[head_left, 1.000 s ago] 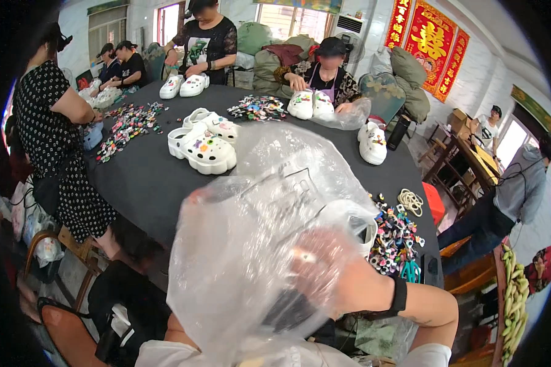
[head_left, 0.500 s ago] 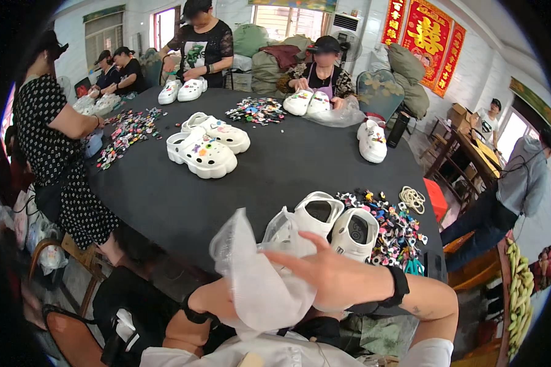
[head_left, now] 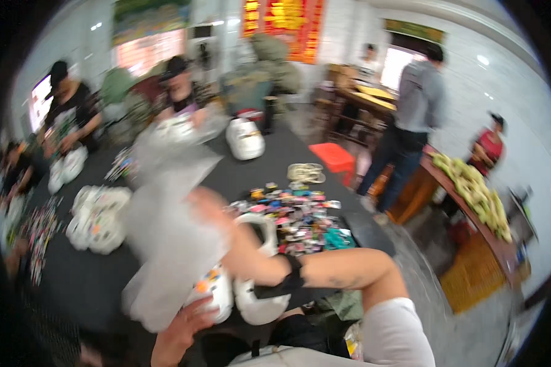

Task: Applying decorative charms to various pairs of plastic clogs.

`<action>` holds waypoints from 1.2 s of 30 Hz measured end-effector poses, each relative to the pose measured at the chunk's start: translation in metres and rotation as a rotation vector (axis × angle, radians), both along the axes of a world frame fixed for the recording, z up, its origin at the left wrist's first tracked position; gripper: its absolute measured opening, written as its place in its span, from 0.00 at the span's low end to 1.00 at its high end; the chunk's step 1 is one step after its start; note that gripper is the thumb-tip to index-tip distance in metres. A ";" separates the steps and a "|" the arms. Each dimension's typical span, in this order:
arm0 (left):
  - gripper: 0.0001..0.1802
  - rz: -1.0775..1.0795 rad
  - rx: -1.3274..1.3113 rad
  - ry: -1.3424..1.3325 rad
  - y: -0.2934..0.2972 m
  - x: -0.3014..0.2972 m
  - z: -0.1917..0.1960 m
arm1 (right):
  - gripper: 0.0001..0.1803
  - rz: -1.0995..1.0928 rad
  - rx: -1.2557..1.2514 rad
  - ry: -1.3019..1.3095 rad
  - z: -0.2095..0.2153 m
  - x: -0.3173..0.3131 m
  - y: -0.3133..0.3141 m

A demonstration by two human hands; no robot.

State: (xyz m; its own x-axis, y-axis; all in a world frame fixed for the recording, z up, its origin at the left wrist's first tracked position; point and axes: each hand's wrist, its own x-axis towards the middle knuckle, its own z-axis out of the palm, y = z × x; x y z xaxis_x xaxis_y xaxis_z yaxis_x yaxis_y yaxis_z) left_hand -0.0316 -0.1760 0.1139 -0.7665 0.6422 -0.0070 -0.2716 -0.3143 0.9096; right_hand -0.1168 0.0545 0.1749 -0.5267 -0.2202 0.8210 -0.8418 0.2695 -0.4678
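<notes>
A translucent white plastic bag (head_left: 165,226) stretches up over the dark table, blurred by motion. My right hand (head_left: 214,217) is closed on its edge, its fingers smeared and partly hidden by the bag. Below it, my left hand (head_left: 187,321) wraps its fingers round the side of a white clog (head_left: 220,293) with orange charms. Right beside that clog rests a second white clog (head_left: 260,306), partly covered by my right wrist with its black band.
Colourful shoe charms (head_left: 294,214) lie heaped right of the clogs, a coil of pale cord (head_left: 306,173) beyond. Decorated clogs (head_left: 101,217) stand to the left, another white clog (head_left: 245,137) farther back. Co-workers handle clogs across the table; a red stool (head_left: 333,159) stands past its edge.
The view has swung to the right. My right hand has lifted the bag up and away over the table, and my left hand has come onto the charm-decorated clog.
</notes>
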 end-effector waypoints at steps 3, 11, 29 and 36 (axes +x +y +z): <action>0.50 -0.110 0.199 -0.400 0.052 -0.013 0.044 | 0.26 0.225 0.201 -0.243 -0.007 0.028 -0.024; 0.39 0.306 -0.333 0.012 0.129 -0.023 0.096 | 0.11 0.545 0.418 -0.344 -0.013 0.058 -0.008; 0.13 0.833 -0.514 1.557 0.026 -0.012 0.015 | 0.51 0.883 -0.028 -0.471 -0.044 0.060 -0.020; 0.15 0.808 -0.708 1.598 0.038 0.007 0.015 | 0.36 0.416 0.368 -0.482 0.005 0.097 0.011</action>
